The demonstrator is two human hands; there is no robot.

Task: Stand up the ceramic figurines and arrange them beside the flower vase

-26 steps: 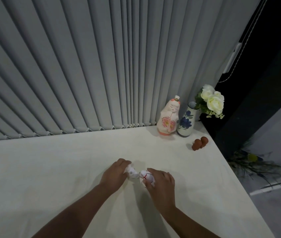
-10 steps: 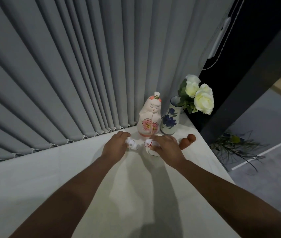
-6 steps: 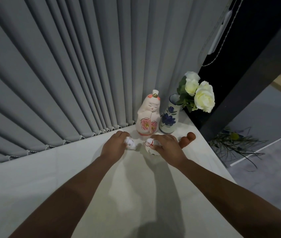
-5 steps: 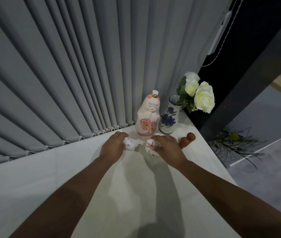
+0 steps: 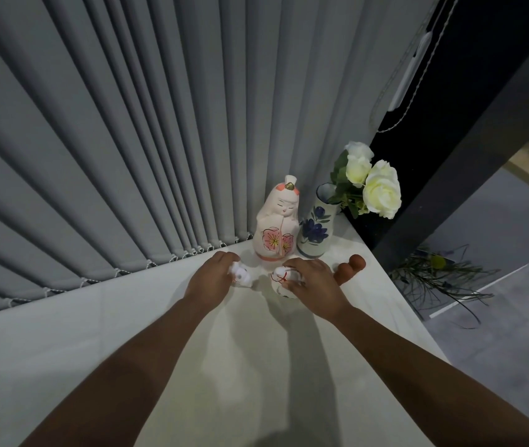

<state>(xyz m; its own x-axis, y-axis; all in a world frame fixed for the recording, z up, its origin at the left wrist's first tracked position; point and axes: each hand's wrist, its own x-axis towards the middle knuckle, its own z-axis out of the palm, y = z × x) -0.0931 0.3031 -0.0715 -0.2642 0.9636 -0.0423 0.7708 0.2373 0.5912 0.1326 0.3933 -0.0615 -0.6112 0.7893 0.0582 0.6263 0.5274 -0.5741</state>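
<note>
Two bare arms reach out over a white table (image 5: 63, 366). The left hand (image 5: 210, 279) is curled around a small white figurine (image 5: 240, 275), with the fingers closed on its left side. The right hand (image 5: 316, 285) is wrapped over a round white figurine (image 5: 280, 280) that has thin red lines on it, and the fingers hold it from the top and the right. The two little figurines sit near each other with a small gap between them, and both seem to rest on the table.

Just behind them a tall doll (image 5: 277, 221) stands upright. It is pale pink with a pink flower painted on its front. Right beside the doll, on its right, stands the flower vase (image 5: 316, 227), white with blue flowers painted on it. White roses (image 5: 374, 183) lean out of it to the right.

A small brown figurine (image 5: 351, 267) is just beside the right hand, near the table's right edge. It looks like two round brown lumps; I cannot tell if it stands or lies down.

Grey blinds (image 5: 127, 140) hang behind the table
</note>
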